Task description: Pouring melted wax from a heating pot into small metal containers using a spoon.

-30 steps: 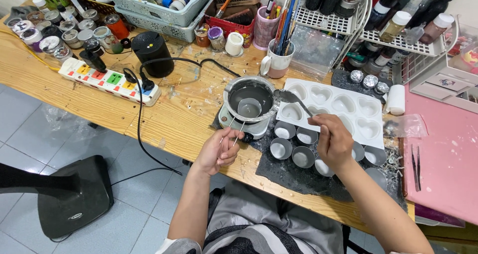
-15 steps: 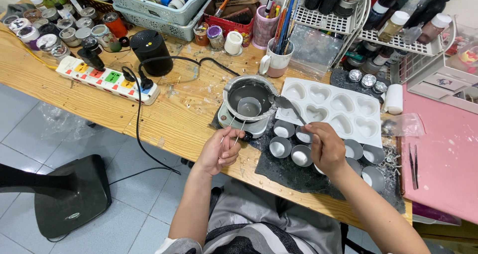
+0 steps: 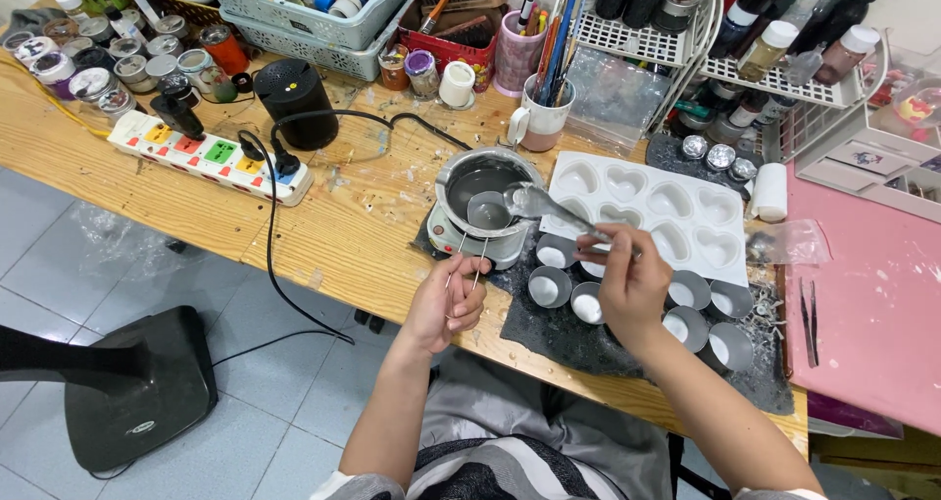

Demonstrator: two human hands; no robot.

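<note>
My right hand (image 3: 630,282) grips the handle of a metal spoon (image 3: 537,204), whose bowl hovers over the right rim of a small metal melting pot (image 3: 482,206) filled with dark liquid. My left hand (image 3: 446,302) rests at the table's front edge, pinching thin wire wicks (image 3: 467,265) that point up toward the pot. Several small round tins (image 3: 551,286) stand on a dark mat (image 3: 549,328) below my right hand; some hold white wax.
A white heart-shaped mould tray (image 3: 676,206) lies right of the pot. A power strip (image 3: 206,157) and black cable (image 3: 270,255) sit left. Jars, baskets, a brush cup (image 3: 539,118) and a wire rack (image 3: 784,64) line the back. A pink board (image 3: 863,294) with tweezers (image 3: 808,309) is at right.
My right hand has swung the spoon from above the tins up and left to the pot. The left hand has stayed at the table edge with the wicks.
</note>
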